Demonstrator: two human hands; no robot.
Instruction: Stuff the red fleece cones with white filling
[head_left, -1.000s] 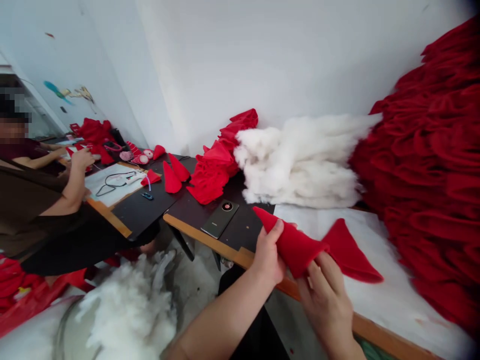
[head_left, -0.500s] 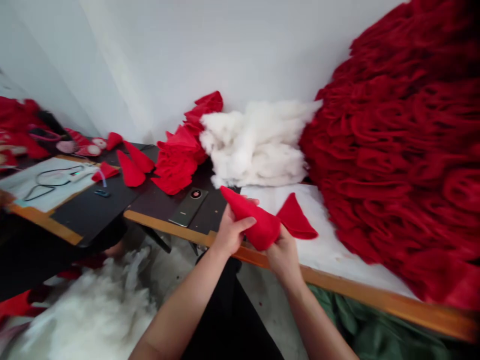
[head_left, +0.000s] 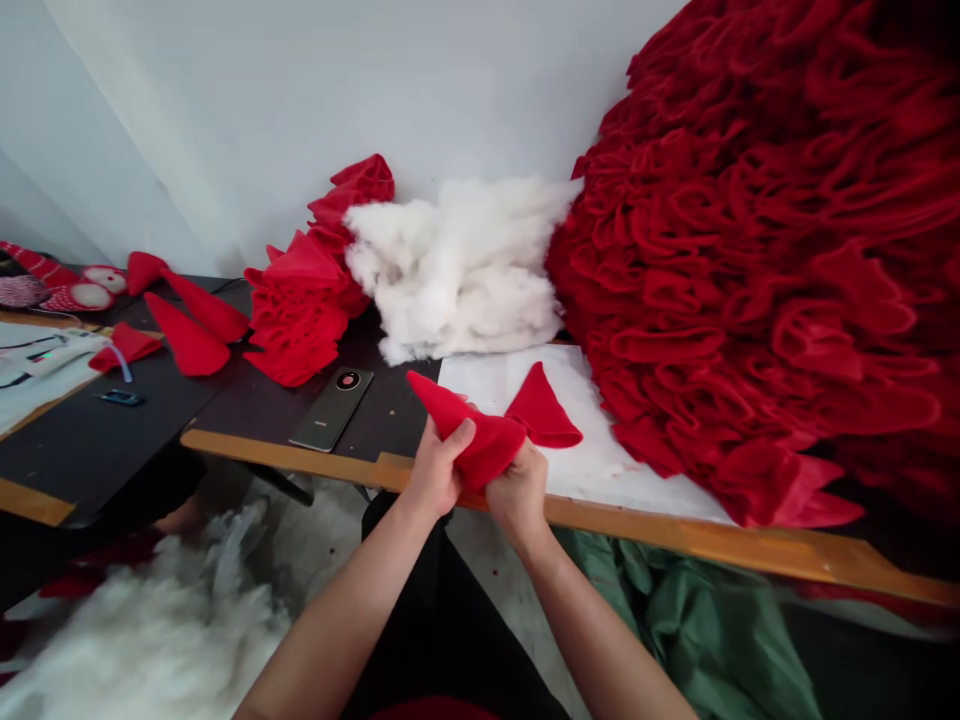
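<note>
My left hand (head_left: 439,470) and my right hand (head_left: 521,490) both grip a red felt cone (head_left: 469,435) just above the table's wooden front edge. Its tip points to the upper left. A second red felt point (head_left: 541,410) rises behind my right hand and rests on a white sheet (head_left: 510,385). I cannot tell whether it is joined to the cone in my hands. A dark smartphone (head_left: 331,408) lies on the black tabletop to the left of my hands.
White stuffing (head_left: 450,270) is piled against the wall, between a stack of red felt pieces (head_left: 296,320) and a huge red felt heap (head_left: 742,270). Several red cones (head_left: 187,335) lie on the black table at left. More stuffing (head_left: 142,640) sits below left, and green cloth (head_left: 697,630) lies below right.
My view has swung right and down, bringing more of the red heap and green cloth into sight. My hands have moved closer together on the cone. The seated person at left has left the view.
</note>
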